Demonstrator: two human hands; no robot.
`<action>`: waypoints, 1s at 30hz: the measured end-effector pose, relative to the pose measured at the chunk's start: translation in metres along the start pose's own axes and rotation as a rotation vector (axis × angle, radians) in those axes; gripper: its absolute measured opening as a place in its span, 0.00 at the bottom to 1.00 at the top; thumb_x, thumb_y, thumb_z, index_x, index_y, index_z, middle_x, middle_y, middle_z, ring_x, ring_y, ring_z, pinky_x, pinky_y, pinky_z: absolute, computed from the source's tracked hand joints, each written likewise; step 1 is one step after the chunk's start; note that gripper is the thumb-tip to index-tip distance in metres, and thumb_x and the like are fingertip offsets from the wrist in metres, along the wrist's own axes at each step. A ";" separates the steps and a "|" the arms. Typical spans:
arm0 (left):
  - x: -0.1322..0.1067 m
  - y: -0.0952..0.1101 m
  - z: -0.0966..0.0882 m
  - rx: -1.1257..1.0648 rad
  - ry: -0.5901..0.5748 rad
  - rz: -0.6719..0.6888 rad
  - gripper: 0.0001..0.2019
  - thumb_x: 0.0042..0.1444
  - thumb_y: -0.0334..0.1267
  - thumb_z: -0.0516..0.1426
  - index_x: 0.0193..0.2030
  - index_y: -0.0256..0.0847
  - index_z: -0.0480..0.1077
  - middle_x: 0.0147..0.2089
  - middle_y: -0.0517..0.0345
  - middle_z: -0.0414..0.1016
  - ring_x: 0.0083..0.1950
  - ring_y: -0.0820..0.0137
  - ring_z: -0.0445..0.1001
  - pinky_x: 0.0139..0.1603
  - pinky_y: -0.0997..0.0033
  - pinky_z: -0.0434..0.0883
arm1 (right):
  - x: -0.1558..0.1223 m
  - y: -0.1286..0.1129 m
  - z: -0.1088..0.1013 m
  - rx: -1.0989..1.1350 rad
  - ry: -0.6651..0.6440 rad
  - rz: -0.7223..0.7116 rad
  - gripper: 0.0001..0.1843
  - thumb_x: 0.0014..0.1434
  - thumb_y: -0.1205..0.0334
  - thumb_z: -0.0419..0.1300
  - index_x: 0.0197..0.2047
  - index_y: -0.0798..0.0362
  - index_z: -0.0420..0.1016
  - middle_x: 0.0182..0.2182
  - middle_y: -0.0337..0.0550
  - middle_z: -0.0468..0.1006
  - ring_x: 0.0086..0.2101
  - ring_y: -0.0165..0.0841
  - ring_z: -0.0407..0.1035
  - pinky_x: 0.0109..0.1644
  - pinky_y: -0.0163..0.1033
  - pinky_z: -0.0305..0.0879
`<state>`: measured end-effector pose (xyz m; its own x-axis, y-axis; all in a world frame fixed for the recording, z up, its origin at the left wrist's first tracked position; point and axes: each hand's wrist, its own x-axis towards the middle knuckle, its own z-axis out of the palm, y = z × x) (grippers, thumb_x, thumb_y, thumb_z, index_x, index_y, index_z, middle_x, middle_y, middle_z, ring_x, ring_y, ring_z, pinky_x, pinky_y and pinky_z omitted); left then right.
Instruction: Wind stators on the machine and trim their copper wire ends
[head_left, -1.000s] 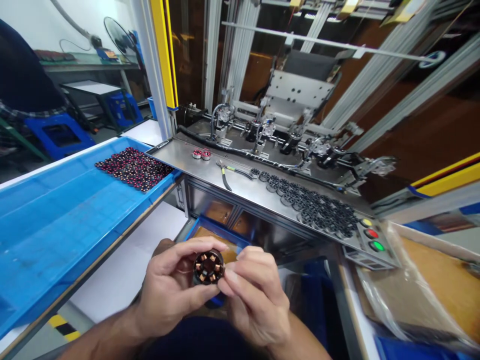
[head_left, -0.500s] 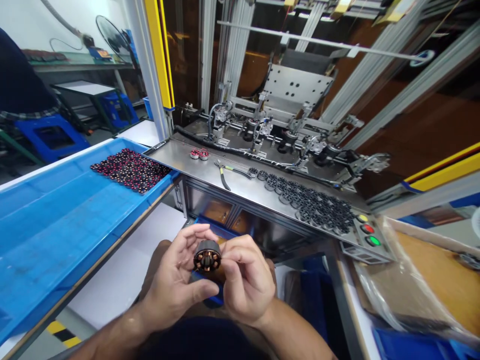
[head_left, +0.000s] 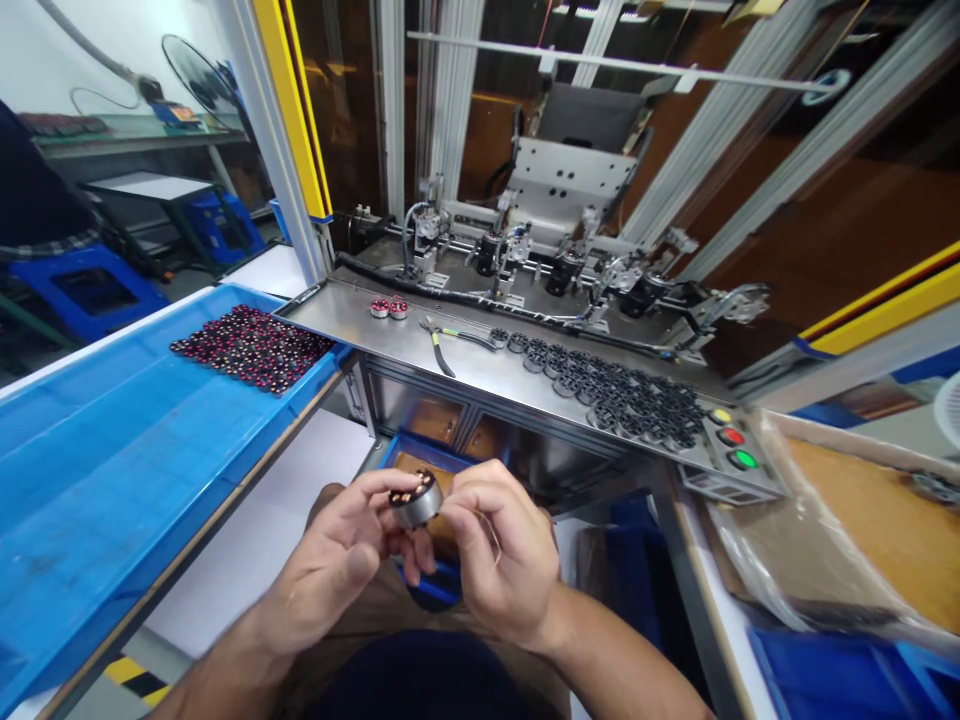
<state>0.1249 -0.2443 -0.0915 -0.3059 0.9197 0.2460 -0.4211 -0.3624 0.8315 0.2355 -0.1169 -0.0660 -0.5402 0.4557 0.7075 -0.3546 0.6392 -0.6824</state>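
Low in the middle of the view, my left hand [head_left: 341, 565] and my right hand [head_left: 499, 555] together hold a small round motor stator [head_left: 415, 498] with copper windings on top and a grey metal side. The part is tilted, its wound face turned up and away. Fingers of both hands are closed round its rim. A thin wire seems to run by my right fingers.
A long blue tray [head_left: 112, 450] at the left holds several red-black wound stators [head_left: 251, 347]. A steel shelf [head_left: 480, 370] carries pliers [head_left: 442, 345], two red parts [head_left: 388, 308], several black cores [head_left: 622, 395] and a button panel [head_left: 731, 450]. A winding machine [head_left: 555, 240] stands behind. A plastic-lined box [head_left: 855, 540] sits at the right.
The stator has turned from facing me to tilted, showing its grey side. Both hands stayed on it and shifted slightly; the view drifted right and down.
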 end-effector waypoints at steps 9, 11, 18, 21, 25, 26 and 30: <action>0.004 0.002 0.005 -0.009 0.174 0.194 0.18 0.54 0.45 0.64 0.50 0.49 0.68 0.53 0.54 0.74 0.61 0.57 0.69 0.59 0.57 0.69 | 0.007 0.000 -0.003 0.094 -0.057 -0.013 0.06 0.59 0.75 0.58 0.33 0.56 0.72 0.27 0.41 0.72 0.29 0.29 0.69 0.33 0.34 0.67; 0.006 0.001 0.006 -0.035 0.169 0.086 0.23 0.50 0.52 0.65 0.50 0.45 0.69 0.51 0.52 0.75 0.55 0.61 0.73 0.55 0.65 0.70 | 0.007 0.001 -0.006 0.071 -0.094 -0.073 0.06 0.59 0.75 0.58 0.35 0.55 0.72 0.28 0.43 0.74 0.30 0.30 0.70 0.33 0.35 0.69; 0.004 -0.002 0.009 -0.061 0.041 -0.183 0.18 0.58 0.51 0.59 0.49 0.41 0.67 0.33 0.55 0.78 0.32 0.69 0.78 0.33 0.72 0.73 | 0.007 -0.001 -0.014 -0.048 -0.144 -0.166 0.05 0.61 0.72 0.58 0.38 0.53 0.73 0.29 0.43 0.75 0.30 0.31 0.71 0.32 0.36 0.71; 0.002 -0.004 0.011 0.046 0.128 -0.038 0.16 0.58 0.44 0.61 0.51 0.46 0.68 0.37 0.58 0.77 0.36 0.70 0.78 0.38 0.72 0.75 | 0.002 -0.003 -0.009 0.004 -0.093 -0.030 0.07 0.60 0.74 0.57 0.35 0.53 0.73 0.28 0.41 0.73 0.29 0.30 0.70 0.33 0.36 0.69; -0.001 -0.007 0.009 0.432 0.266 0.253 0.21 0.51 0.29 0.66 0.51 0.49 0.71 0.48 0.57 0.77 0.48 0.68 0.77 0.48 0.73 0.74 | -0.007 0.000 0.002 0.259 -0.054 0.309 0.09 0.63 0.68 0.57 0.29 0.54 0.71 0.26 0.40 0.70 0.27 0.29 0.67 0.31 0.35 0.65; -0.002 -0.008 0.008 0.514 0.277 0.316 0.25 0.48 0.25 0.67 0.52 0.51 0.71 0.49 0.57 0.77 0.50 0.66 0.77 0.49 0.72 0.74 | -0.009 0.001 0.004 0.338 -0.052 0.393 0.11 0.63 0.66 0.57 0.28 0.54 0.70 0.25 0.39 0.69 0.26 0.28 0.66 0.30 0.35 0.64; -0.003 -0.007 0.006 0.677 0.263 0.431 0.35 0.43 0.17 0.66 0.56 0.55 0.70 0.49 0.58 0.79 0.51 0.63 0.77 0.52 0.65 0.74 | -0.016 0.009 0.009 0.609 -0.057 0.583 0.14 0.64 0.60 0.59 0.27 0.54 0.68 0.22 0.35 0.67 0.24 0.26 0.63 0.30 0.33 0.62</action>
<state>0.1338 -0.2439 -0.0955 -0.5468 0.6263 0.5556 0.3547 -0.4278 0.8313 0.2338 -0.1242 -0.0848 -0.7960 0.5667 0.2126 -0.3483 -0.1415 -0.9266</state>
